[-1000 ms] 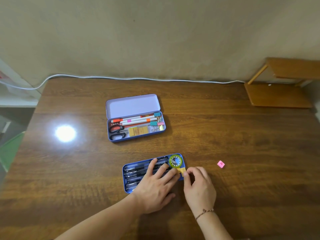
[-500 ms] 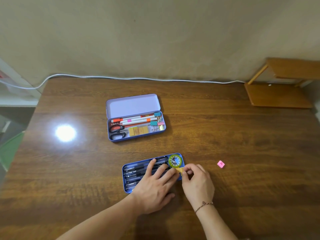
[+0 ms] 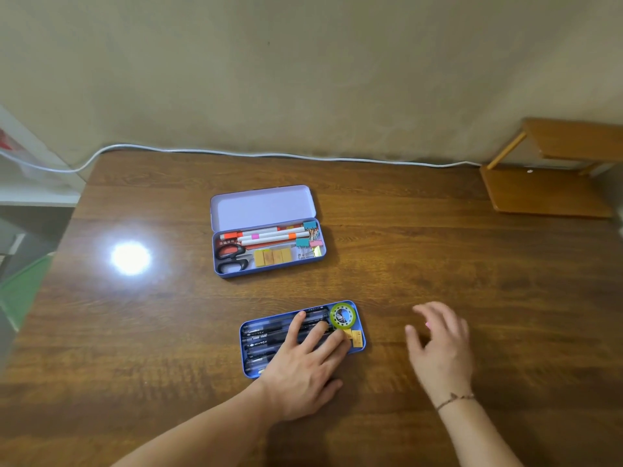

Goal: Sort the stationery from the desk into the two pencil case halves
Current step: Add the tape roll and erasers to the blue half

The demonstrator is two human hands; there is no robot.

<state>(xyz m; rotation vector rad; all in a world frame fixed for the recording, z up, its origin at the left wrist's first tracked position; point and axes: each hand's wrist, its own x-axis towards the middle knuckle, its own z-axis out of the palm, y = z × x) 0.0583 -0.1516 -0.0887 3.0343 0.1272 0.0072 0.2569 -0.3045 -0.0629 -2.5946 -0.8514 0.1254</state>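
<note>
Your left hand lies flat with fingers spread straight over the black pens in the near tray, low in the centre of the frame; it presses on them and grips nothing. At that tray's right end sit a green tape roll and, just below it, a small yellow eraser beside your fingertips. Your right hand is at lower right, above the bench, fingers loosely spread and blurred, holding nothing; a speck of pink shows between its fingers. Above centre, the open pencil case has its lid tipped back; inside are markers, scissors, a row of tan erasers and binder clips. A white cable runs along the bench's far edge, and a wooden stand sits at upper right.
</note>
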